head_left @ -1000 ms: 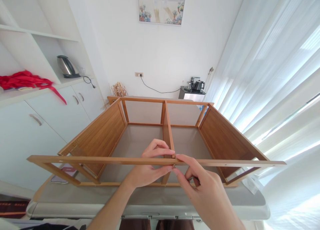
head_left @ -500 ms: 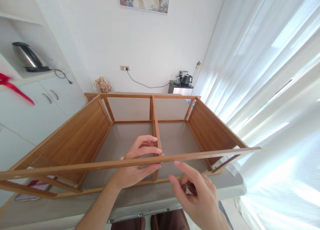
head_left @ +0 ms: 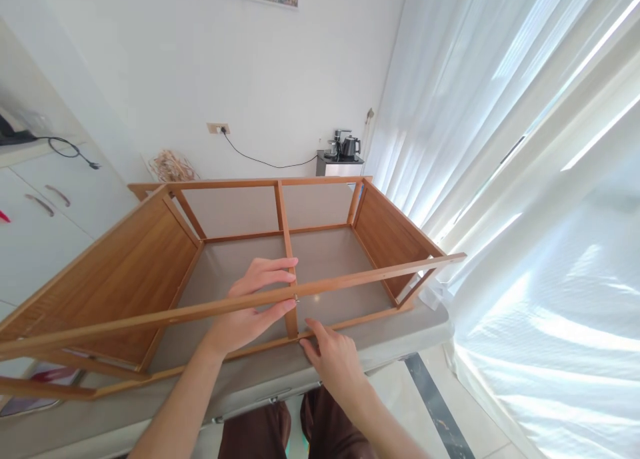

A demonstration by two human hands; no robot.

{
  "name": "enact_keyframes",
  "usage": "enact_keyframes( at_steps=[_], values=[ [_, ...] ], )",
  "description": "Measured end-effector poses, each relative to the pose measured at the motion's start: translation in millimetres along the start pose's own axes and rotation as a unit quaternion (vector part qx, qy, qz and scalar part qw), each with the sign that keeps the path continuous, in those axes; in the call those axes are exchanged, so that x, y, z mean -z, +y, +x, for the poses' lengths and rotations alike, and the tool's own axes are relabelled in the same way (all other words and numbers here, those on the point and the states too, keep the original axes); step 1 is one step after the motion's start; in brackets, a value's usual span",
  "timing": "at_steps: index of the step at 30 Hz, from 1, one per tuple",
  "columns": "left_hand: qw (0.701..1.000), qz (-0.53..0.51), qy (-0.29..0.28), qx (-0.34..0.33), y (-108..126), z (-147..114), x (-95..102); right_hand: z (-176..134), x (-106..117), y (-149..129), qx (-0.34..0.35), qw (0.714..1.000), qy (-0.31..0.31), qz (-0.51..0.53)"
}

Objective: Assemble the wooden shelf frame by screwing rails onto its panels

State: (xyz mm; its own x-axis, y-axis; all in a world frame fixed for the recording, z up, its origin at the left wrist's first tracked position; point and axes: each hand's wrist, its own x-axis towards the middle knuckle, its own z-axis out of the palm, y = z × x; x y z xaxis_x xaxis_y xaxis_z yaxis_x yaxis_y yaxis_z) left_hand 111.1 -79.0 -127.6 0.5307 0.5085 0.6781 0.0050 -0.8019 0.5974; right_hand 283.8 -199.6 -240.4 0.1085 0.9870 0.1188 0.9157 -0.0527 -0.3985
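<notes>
A wooden rack frame (head_left: 195, 312) lies on a grey-topped table, with slatted panels at both ends and a bar across its middle. My left hand (head_left: 250, 306) is closed around the joint where the middle crossbar (head_left: 286, 236) meets the upper front rail, thumb below and fingers above. Beside that thumb tip, a small metal bolt (head_left: 297, 299) sticks out of the rail. Lower down, my right hand (head_left: 333, 359) has its thumb and forefinger at the lower front rail, near the foot of the middle post. Its other fingers are curled, and what they hold is hidden.
The grey table (head_left: 425, 326) carries the frame. A coffee maker and black kettle (head_left: 350, 146) stand on a small cabinet at the back wall. White curtains (head_left: 500, 179) hang at right, white cupboards (head_left: 45, 212) stand at left. A flat item lies under the frame's left end.
My right hand has moved left and down from beside the bolt to the lower rail; the thin metal tool in its fingers no longer shows. My left hand keeps its hold. The view has shifted right.
</notes>
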Motion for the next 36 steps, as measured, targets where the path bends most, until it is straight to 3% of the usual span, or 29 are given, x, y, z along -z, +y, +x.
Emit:
enact_keyframes(
  at_steps=[23, 30, 36],
  values=[
    [0.999, -0.032, 0.009, -0.008, -1, -1, -2.5, -2, -24, 7, 0.014, 0.998, 0.029, 0.058],
    [0.999, -0.042, 0.015, 0.006, -2, -4, -5.0, -3, -31, 11, 0.049, 0.995, 0.071, 0.039],
    [0.998, -0.052, 0.024, -0.003, -5, -5, -8.1, -15, -15, 9, 0.076, 0.977, 0.104, 0.170]
  ],
)
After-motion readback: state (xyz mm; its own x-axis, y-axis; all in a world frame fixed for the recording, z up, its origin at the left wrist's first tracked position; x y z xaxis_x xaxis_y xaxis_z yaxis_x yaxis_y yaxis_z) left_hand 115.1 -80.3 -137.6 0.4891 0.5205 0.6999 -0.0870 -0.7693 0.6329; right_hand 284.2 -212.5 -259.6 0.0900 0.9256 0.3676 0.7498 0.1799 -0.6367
